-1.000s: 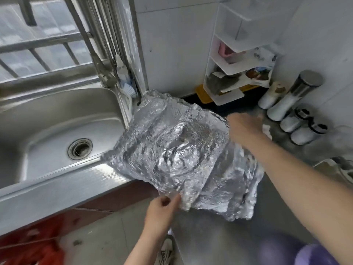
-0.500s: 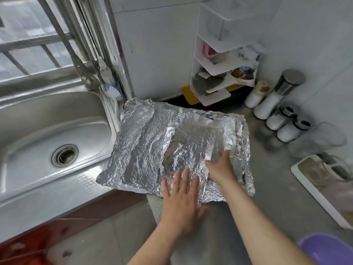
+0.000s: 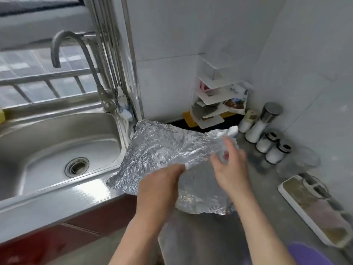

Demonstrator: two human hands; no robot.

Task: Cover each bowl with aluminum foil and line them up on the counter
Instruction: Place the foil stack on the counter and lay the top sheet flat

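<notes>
A large crinkled sheet of aluminum foil (image 3: 158, 150) lies on the grey counter (image 3: 200, 236) just right of the sink, its left edge hanging over the sink rim. My left hand (image 3: 162, 184) rests flat on the near part of the sheet, fingers straight. Over the right part is my right hand (image 3: 229, 169), blurred by motion, with fingers spread. The foil's far right corner (image 3: 232, 131) is raised off the counter. A clear glass bowl (image 3: 299, 161) stands at the right by the wall, uncovered. A purple bowl (image 3: 309, 253) shows at the bottom right edge.
The steel sink (image 3: 57, 150) with its tap (image 3: 76, 54) fills the left. A white corner shelf (image 3: 215, 104) and several shakers (image 3: 267, 134) stand along the back right wall. A white board or tray (image 3: 315, 209) lies at the right.
The foil went from held in the air to lying on the counter. Both hands shifted across it; my right hand moved further right and the far right corner rose.
</notes>
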